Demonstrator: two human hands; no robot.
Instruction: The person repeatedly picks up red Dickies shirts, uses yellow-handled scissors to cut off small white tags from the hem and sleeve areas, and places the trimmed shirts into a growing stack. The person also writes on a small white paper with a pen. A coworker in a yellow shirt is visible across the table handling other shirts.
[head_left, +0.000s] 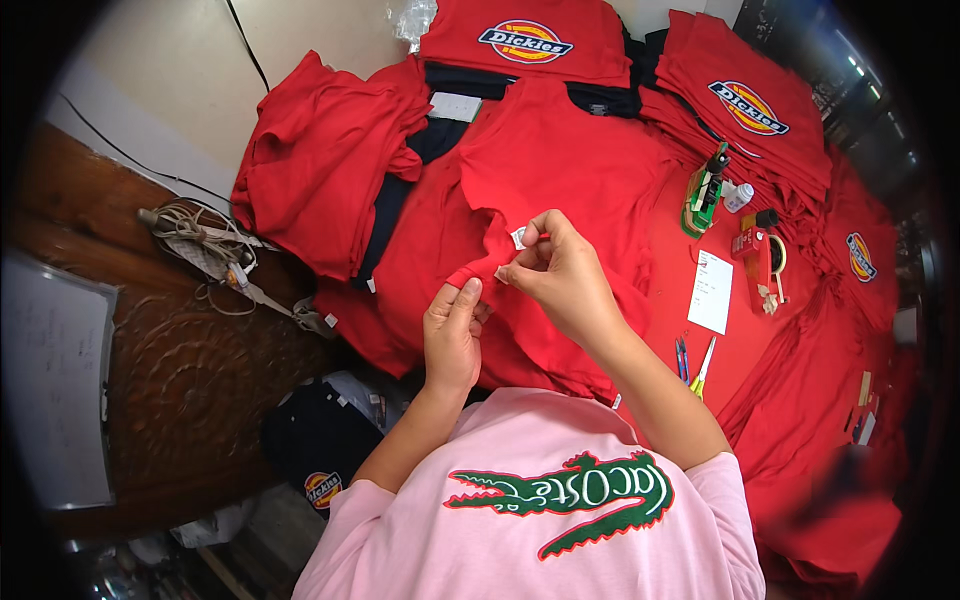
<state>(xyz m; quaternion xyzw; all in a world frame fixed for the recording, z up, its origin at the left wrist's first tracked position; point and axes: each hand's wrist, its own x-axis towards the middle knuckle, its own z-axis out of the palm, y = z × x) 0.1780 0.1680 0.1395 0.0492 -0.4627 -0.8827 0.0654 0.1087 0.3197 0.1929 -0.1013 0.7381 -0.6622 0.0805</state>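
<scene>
A red shirt [570, 150] lies spread in front of me, with one edge lifted toward my chest. My left hand [455, 335] pinches that edge between thumb and fingers. Close beside it, my right hand [562, 280] is closed on the same raised edge, its thumb and fingertips pressed at the cloth. A small white label [518, 238] shows on the shirt right by the right fingertips. Whether those fingers also hold something tiny, such as a thread, cannot be made out.
Red shirt stacks [740, 110] with printed badges stand at the back; a red heap [320, 150] lies left. To the right are a green tape dispenser [703, 195], a red tape dispenser [765, 262], a paper slip [710, 292], thread snips [682, 358] and scissors [703, 368]. Cables [195, 225] hang left.
</scene>
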